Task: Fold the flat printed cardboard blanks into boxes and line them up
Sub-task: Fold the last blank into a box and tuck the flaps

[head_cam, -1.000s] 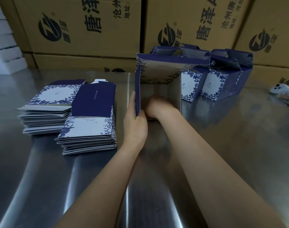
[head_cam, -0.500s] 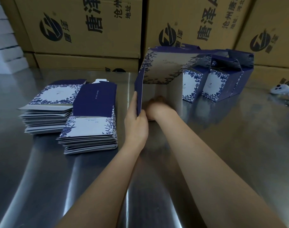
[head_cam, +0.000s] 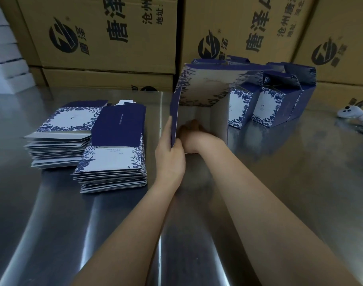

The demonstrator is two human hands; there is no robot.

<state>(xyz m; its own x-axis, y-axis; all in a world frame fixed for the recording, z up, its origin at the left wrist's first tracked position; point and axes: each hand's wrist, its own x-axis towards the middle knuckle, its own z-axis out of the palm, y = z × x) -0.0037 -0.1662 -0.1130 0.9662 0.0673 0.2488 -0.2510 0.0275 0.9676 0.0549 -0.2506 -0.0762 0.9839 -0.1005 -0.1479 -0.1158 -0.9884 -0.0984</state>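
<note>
Box [head_cam: 203,87] at twelve o'clock on the table [head_cam: 300,182], and I'm looking straight into its open end, flowered blue-and-white panel on top. My left hand [head_cam: 170,157] has the box's left wall pinched at the near edge: fingers flat along the outside, thumb hooked just inside. My right hand [head_cam: 195,137] is pushed into the opening, back of the hand up. Its fingers are lost in the shadow in there, so I cannot tell whether they grip anything or only press.

Out at ten o'clock, two stacks of flat blanks [head_cam: 112,157] sit side by side, close together. At one to two o'clock, just beside the box, the finished boxes [head_cam: 267,106] stand upright in a row. Brown cartons [head_cam: 106,38] wall off the far edge. A white controller [head_cam: 350,114] lies at three o'clock, well apart.
</note>
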